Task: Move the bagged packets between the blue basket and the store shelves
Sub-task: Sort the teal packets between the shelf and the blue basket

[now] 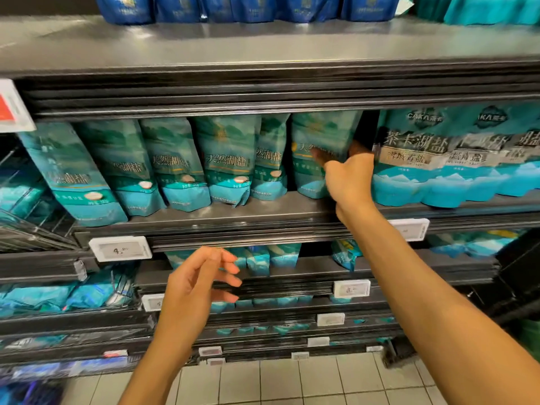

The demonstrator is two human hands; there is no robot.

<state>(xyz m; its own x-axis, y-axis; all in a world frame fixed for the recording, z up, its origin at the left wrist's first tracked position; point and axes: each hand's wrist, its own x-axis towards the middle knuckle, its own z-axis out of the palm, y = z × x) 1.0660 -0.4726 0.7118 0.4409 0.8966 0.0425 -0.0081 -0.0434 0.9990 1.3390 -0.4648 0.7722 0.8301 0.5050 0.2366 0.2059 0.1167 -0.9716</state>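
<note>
Teal packets (225, 159) stand in a row on the middle shelf (263, 213), with paler bags (444, 159) just beside them at the right. Dark blue bags (251, 7) line the top shelf (233, 42) (its front bare). Lower shelves (292, 276) hold more packets above the tiled floor (292, 381).

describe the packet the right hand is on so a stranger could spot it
Find the shelf above the 4.80 price tag. Its teal packets stand in a row; take the rightmost packet, beside the dark gap. Only this one has the right hand gripping its edge.

White price tags (120, 248), tiled floor (292, 381)
</note>
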